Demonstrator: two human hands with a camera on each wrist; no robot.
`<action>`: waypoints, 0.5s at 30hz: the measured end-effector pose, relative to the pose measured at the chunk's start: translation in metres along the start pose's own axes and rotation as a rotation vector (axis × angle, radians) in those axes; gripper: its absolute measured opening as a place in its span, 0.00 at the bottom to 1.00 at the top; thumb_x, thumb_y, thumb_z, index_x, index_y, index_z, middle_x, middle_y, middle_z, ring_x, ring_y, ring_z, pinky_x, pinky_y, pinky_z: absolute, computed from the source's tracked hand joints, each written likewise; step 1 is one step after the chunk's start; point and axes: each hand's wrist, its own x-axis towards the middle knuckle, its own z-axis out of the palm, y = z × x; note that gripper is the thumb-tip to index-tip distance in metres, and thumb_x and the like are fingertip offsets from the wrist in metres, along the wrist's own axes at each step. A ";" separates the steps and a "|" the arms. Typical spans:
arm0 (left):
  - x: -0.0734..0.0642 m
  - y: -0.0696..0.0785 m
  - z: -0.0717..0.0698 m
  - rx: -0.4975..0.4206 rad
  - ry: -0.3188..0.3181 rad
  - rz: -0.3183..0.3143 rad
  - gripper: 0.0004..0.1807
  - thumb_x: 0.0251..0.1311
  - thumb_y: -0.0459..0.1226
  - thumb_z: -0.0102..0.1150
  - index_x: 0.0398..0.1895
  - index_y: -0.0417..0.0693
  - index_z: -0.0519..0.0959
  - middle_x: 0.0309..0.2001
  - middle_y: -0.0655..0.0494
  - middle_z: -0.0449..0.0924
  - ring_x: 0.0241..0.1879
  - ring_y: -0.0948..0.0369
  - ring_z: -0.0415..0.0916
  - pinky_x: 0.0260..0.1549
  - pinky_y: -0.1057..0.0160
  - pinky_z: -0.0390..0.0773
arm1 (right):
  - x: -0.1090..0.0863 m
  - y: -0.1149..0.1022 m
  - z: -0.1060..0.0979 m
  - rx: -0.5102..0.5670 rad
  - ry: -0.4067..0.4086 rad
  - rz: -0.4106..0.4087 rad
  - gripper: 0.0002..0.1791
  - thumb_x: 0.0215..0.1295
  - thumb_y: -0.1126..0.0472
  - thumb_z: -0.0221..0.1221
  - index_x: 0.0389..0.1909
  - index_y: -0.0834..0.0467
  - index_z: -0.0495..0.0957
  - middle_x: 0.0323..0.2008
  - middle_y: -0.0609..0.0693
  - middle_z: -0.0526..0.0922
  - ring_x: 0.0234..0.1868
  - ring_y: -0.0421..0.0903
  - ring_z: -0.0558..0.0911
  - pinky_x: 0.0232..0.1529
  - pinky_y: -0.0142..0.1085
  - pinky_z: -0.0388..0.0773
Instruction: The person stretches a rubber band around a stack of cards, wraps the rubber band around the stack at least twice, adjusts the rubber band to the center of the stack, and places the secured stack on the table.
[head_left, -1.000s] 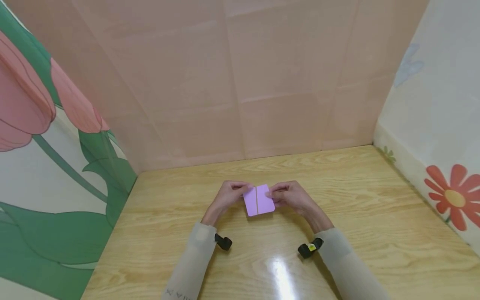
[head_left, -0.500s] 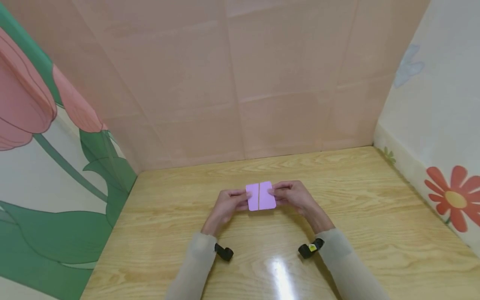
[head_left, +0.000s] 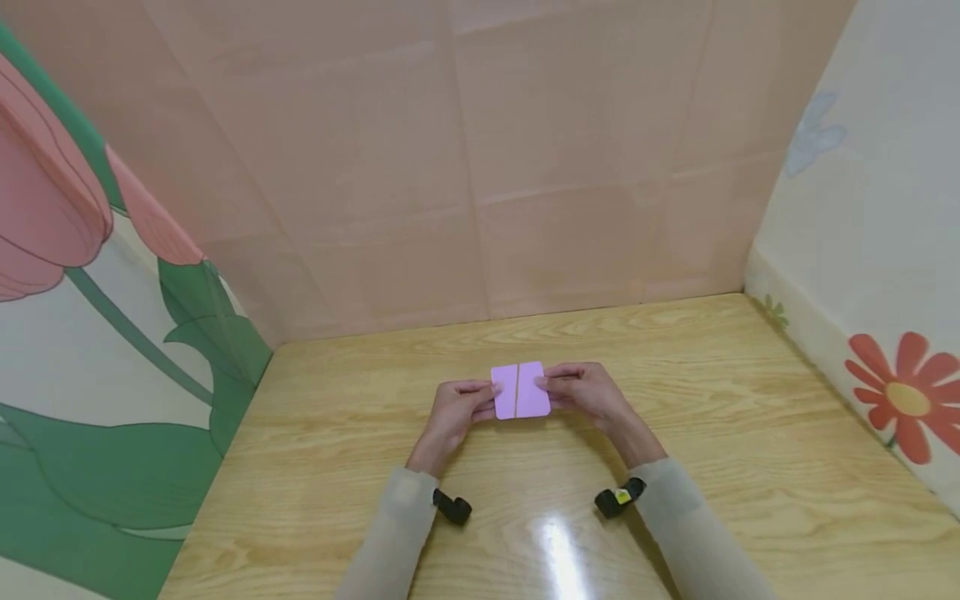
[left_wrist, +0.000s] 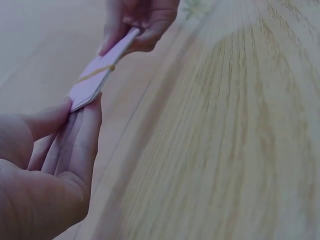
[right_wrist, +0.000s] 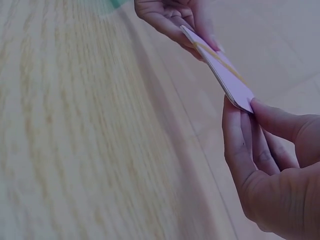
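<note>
A thin stack of pinkish-purple cards [head_left: 532,392] with rounded corners is held up over the table between both hands. One tan rubber band [head_left: 517,392] runs around its middle. My left hand [head_left: 455,410] pinches the stack's left edge, thumb on the upper face and fingers beneath. At the opposite edge, my right hand [head_left: 592,392] pinches it the same way. In the left wrist view the cards [left_wrist: 92,85] appear tilted, with the layered edge showing. The right wrist view also shows the band [right_wrist: 220,62] lying across the upper face. The underside of the stack is hidden.
The wood-grain table [head_left: 360,433] stretches around both arms, with a bright light reflection near the front. A pinkish-beige sheet [head_left: 465,167] hangs along the back edge. Painted walls with tulips [head_left: 52,167] and a red flower [head_left: 907,398] stand at the sides.
The stack has moved slightly up and levelled out from its earlier tilt. My left hand has shifted a little lower along its edge. Over the last half second almost nothing has moved.
</note>
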 end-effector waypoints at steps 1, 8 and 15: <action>0.000 0.000 0.000 0.001 -0.003 -0.001 0.14 0.66 0.27 0.68 0.51 0.27 0.84 0.39 0.46 0.92 0.34 0.59 0.90 0.39 0.62 0.90 | 0.000 0.001 0.000 -0.003 0.005 0.004 0.17 0.69 0.64 0.69 0.53 0.70 0.83 0.34 0.46 0.91 0.35 0.41 0.89 0.39 0.35 0.89; -0.003 0.007 -0.002 0.031 -0.003 0.017 0.12 0.64 0.28 0.70 0.48 0.27 0.86 0.37 0.45 0.92 0.33 0.59 0.90 0.38 0.61 0.90 | -0.003 0.006 0.006 0.014 0.042 -0.002 0.21 0.70 0.62 0.68 0.58 0.71 0.81 0.38 0.47 0.91 0.37 0.40 0.89 0.41 0.33 0.89; -0.005 0.018 -0.002 0.036 0.018 0.055 0.12 0.64 0.28 0.69 0.47 0.27 0.86 0.36 0.46 0.92 0.32 0.60 0.90 0.39 0.62 0.90 | -0.014 0.013 0.022 0.132 0.090 0.005 0.27 0.74 0.59 0.65 0.66 0.72 0.75 0.47 0.51 0.89 0.44 0.40 0.89 0.52 0.36 0.88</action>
